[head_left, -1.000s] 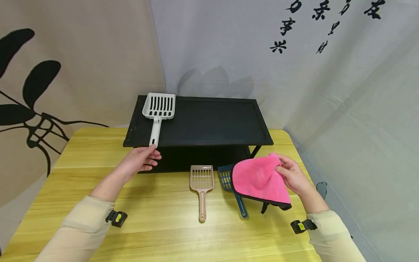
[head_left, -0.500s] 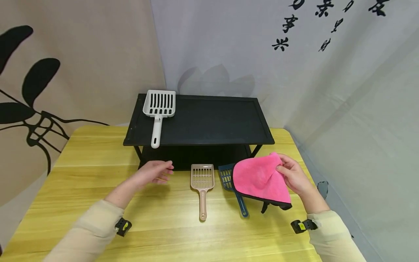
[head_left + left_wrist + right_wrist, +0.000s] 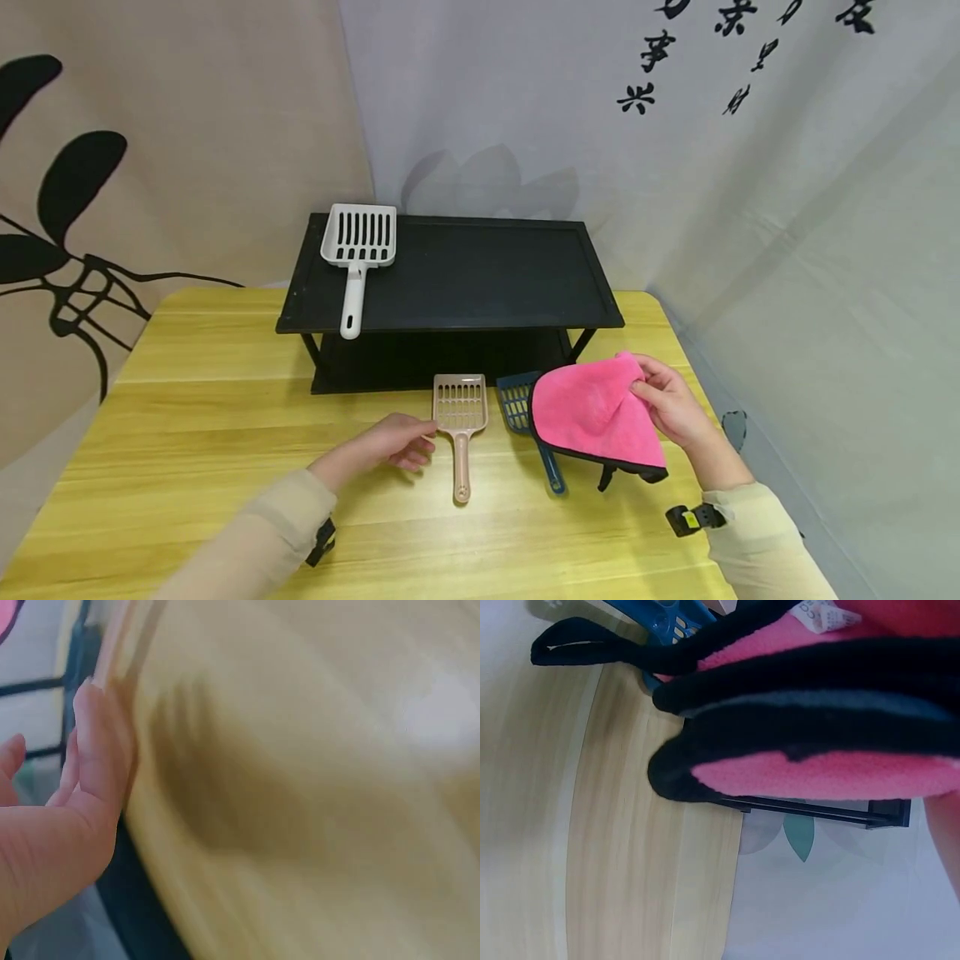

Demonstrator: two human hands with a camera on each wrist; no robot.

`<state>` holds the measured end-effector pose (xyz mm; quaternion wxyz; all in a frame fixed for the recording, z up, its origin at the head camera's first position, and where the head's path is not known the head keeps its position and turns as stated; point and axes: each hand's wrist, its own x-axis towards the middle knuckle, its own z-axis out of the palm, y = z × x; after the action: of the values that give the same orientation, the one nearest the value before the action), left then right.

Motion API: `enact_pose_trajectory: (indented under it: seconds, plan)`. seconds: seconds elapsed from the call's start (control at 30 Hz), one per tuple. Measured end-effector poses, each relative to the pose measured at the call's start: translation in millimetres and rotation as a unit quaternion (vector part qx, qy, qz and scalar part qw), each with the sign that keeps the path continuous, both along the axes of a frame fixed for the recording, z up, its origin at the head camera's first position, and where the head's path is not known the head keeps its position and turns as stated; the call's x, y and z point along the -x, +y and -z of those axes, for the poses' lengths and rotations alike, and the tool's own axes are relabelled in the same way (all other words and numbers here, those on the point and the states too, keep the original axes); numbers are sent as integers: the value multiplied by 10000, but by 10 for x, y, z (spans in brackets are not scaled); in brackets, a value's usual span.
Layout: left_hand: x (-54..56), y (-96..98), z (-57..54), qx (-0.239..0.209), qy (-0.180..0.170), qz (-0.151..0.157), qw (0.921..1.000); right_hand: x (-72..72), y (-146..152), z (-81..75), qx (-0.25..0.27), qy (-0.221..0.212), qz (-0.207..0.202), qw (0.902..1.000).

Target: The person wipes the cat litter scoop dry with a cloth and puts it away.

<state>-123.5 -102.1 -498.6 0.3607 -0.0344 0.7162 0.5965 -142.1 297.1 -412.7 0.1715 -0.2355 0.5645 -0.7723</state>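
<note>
My left hand [image 3: 396,442] hovers at the left side of a beige litter scoop [image 3: 462,408] lying on the table; its thumb tip is close to the scoop, and I cannot tell whether it touches. Nothing is in its loosely bent fingers [image 3: 96,742]. My right hand [image 3: 670,406] pinches a pink plush cloth [image 3: 592,404] with black edging by its upper right part. In the right wrist view the folded cloth [image 3: 825,776] shows a black loop and a white label. Beneath the cloth lies a blue litter scoop [image 3: 516,403], its middle partly covered.
Behind the scoops stands a black two-tier rack [image 3: 480,275]. On its top, at the left, rests a white litter scoop [image 3: 360,237], its handle overhanging the front edge. The wooden table [image 3: 187,433] meets a printed cloth backdrop [image 3: 480,100] behind and at the right.
My left hand has let go of the white litter scoop's handle and moved down and right to the beige one. The right hand and pink cloth have stayed put.
</note>
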Motion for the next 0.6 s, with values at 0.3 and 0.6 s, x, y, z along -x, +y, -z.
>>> enact_pose_trajectory:
  seconds: [0.3, 0.6]
  plan:
    - [-154, 297, 199, 101, -139, 125, 9998, -14, -4, 1, 51, 3, 77, 10000]
    - [-173, 456, 288, -58, -233, -124, 9996, -21, 16, 19, -72, 45, 145, 9999]
